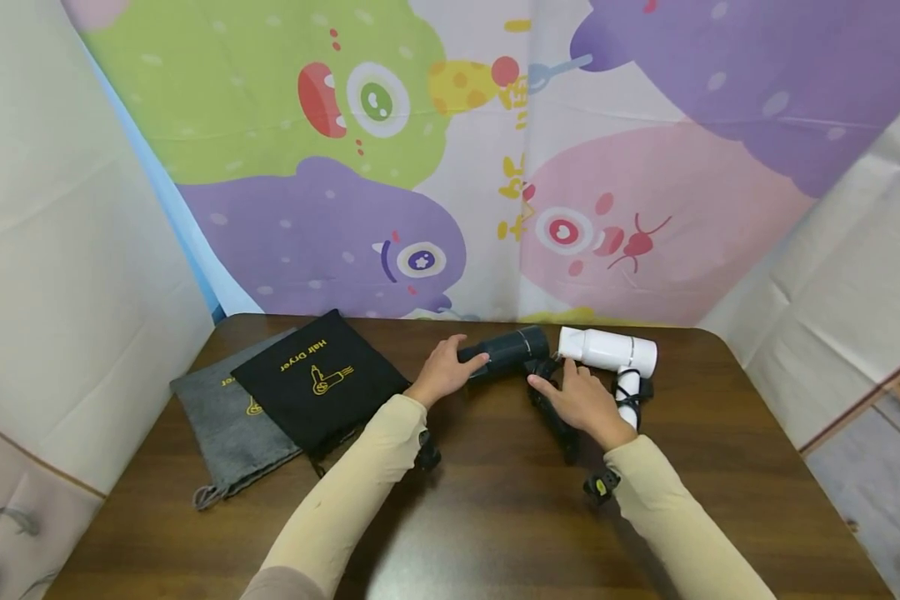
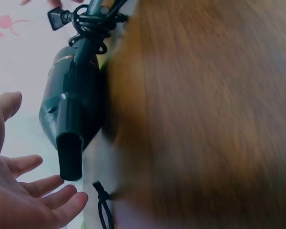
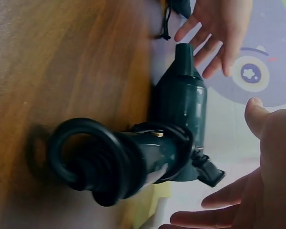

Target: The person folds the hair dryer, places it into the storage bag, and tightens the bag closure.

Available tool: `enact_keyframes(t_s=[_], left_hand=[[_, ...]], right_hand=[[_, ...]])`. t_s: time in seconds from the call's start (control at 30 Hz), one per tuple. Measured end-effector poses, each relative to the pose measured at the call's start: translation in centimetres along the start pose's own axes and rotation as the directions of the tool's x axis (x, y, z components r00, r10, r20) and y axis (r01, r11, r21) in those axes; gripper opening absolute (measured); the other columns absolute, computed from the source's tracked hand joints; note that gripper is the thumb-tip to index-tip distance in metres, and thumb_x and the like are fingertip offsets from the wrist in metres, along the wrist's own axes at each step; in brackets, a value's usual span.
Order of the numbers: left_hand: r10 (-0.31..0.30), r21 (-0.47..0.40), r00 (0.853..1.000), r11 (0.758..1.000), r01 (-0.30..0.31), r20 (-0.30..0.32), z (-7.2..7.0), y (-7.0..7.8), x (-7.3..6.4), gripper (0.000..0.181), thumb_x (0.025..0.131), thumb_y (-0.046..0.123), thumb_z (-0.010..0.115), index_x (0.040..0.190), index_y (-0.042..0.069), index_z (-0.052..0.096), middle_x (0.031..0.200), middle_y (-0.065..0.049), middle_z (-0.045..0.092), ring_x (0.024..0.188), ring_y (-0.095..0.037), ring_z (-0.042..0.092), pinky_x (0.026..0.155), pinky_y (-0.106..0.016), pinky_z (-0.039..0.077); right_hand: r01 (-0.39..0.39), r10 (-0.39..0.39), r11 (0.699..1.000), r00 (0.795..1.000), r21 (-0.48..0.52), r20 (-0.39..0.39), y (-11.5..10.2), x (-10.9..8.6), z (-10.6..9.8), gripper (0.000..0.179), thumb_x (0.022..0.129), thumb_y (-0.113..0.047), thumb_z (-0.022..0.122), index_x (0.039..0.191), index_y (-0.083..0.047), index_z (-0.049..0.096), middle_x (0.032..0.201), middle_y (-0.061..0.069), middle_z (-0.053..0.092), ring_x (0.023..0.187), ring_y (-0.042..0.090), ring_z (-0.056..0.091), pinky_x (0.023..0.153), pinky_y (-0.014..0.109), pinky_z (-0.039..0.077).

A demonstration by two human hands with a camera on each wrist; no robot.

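A dark green hair dryer [image 1: 508, 348] lies near the back of the table, with its cord wound around the handle [image 3: 150, 150]. At its nozzle end is my left hand [image 1: 446, 370], whose fingers are spread beside the nozzle [image 2: 69, 157] without curling round it. Close to the handle, my right hand [image 1: 587, 402] is spread too, and a gap shows between it and the dryer in the right wrist view. Just right of the dark one lies a white hair dryer [image 1: 603, 349], its handle wrapped in a black cord and partly behind my right hand.
On the left, a black drawstring pouch [image 1: 360, 354] printed "Hair Dryer" overlaps a grey pouch [image 1: 221, 425]. The brown wooden table [image 1: 480, 517] ends at a cartoon-printed curtain [image 1: 487, 275] along the back. Pale cloth panels stand at both sides.
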State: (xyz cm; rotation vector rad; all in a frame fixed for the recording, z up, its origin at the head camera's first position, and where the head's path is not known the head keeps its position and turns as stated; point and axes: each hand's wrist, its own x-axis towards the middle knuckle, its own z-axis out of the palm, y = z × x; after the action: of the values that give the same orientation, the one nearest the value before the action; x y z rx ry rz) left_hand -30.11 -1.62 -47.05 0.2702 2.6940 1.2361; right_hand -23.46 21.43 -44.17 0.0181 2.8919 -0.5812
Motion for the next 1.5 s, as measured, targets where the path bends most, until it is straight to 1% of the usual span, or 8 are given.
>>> enact_keyframes(t_s=[0.17,0.33,0.53,0.7,0.8,1.0,1.23,1.5], left_hand=[[-0.012,-0.005,1.0,1.0,0.013,0.021,0.3,0.6,0.2,0.073,0.095,0.049,0.056,0.15,0.008,0.034,0.153,-0.018,0.037,0.141,-0.037,0.036,0.114,-0.052,0.032],[-0.02,0.01,1.0,1.0,0.02,0.007,0.7,0.7,0.5,0.072,0.094,0.048,0.058,0.149,0.008,0.036,0.151,-0.018,0.039,0.14,-0.036,0.037,0.114,-0.051,0.033],[-0.017,-0.003,1.0,1.0,0.017,-0.006,1.1,0.5,1.1,0.071,0.093,0.047,0.06,0.148,0.007,0.039,0.149,-0.019,0.042,0.138,-0.037,0.039,0.113,-0.05,0.033],[0.007,-0.007,1.0,1.0,-0.007,-0.023,1.3,0.3,1.7,0.068,0.092,0.045,0.063,0.144,0.006,0.044,0.146,-0.019,0.047,0.135,-0.038,0.043,0.111,-0.051,0.036],[0.015,-0.001,0.999,1.0,-0.015,-0.029,1.5,0.1,2.0,0.066,0.091,0.043,0.065,0.142,0.006,0.047,0.143,-0.019,0.05,0.132,-0.037,0.046,0.11,-0.05,0.037],[0.012,-0.021,0.999,1.0,-0.012,-0.034,1.8,-0.3,2.4,0.063,0.089,0.042,0.068,0.138,0.007,0.052,0.139,-0.019,0.053,0.128,-0.036,0.05,0.108,-0.048,0.04],[0.008,-0.044,1.0,0.999,-0.008,-0.02,1.9,-0.3,2.7,0.065,0.088,0.046,0.068,0.139,0.007,0.053,0.138,-0.02,0.052,0.126,-0.036,0.05,0.107,-0.049,0.041],[-0.008,-0.084,0.999,0.996,0.004,-0.046,2.1,-0.3,2.7,0.062,0.087,0.043,0.07,0.135,0.007,0.055,0.137,-0.019,0.054,0.125,-0.035,0.051,0.106,-0.048,0.042]], right_hand=[[-0.014,0.014,1.0,0.999,-0.005,0.032,0.7,0.4,0.9,0.105,0.092,-0.075,0.028,0.149,0.012,0.018,0.148,0.04,0.029,0.133,0.054,0.037,0.105,0.062,0.036],[-0.018,0.018,1.0,0.998,-0.011,0.057,1.0,0.7,1.6,0.104,0.093,-0.073,0.029,0.147,0.015,0.022,0.147,0.04,0.031,0.134,0.053,0.037,0.106,0.061,0.036],[-0.03,0.031,1.0,0.996,-0.009,0.082,1.1,0.8,1.9,0.097,0.095,-0.066,0.039,0.144,0.016,0.029,0.145,0.039,0.036,0.133,0.051,0.039,0.105,0.06,0.037],[-0.026,0.027,0.999,0.998,-0.018,0.048,1.2,1.2,2.2,0.082,0.094,-0.056,0.052,0.135,0.014,0.044,0.13,0.034,0.054,0.117,0.046,0.055,0.095,0.055,0.046],[-0.03,0.031,0.999,0.999,-0.015,0.044,1.4,1.4,2.4,0.072,0.093,-0.05,0.057,0.129,0.012,0.05,0.121,0.03,0.06,0.107,0.042,0.061,0.089,0.053,0.048],[-0.048,0.046,0.998,0.995,0.026,0.086,1.7,1.7,2.6,0.067,0.094,-0.044,0.059,0.129,0.012,0.052,0.119,0.029,0.062,0.105,0.04,0.061,0.089,0.052,0.049],[-0.064,0.057,0.993,0.996,0.104,0.071,2.0,1.9,2.6,0.062,0.094,-0.042,0.06,0.123,0.013,0.057,0.119,0.031,0.063,0.109,0.042,0.061,0.091,0.051,0.049],[-0.064,0.054,0.984,0.997,0.168,0.058,2.0,1.9,3.0,0.057,0.093,-0.041,0.061,0.117,0.012,0.062,0.108,0.025,0.066,0.092,0.03,0.061,0.081,0.044,0.05]])
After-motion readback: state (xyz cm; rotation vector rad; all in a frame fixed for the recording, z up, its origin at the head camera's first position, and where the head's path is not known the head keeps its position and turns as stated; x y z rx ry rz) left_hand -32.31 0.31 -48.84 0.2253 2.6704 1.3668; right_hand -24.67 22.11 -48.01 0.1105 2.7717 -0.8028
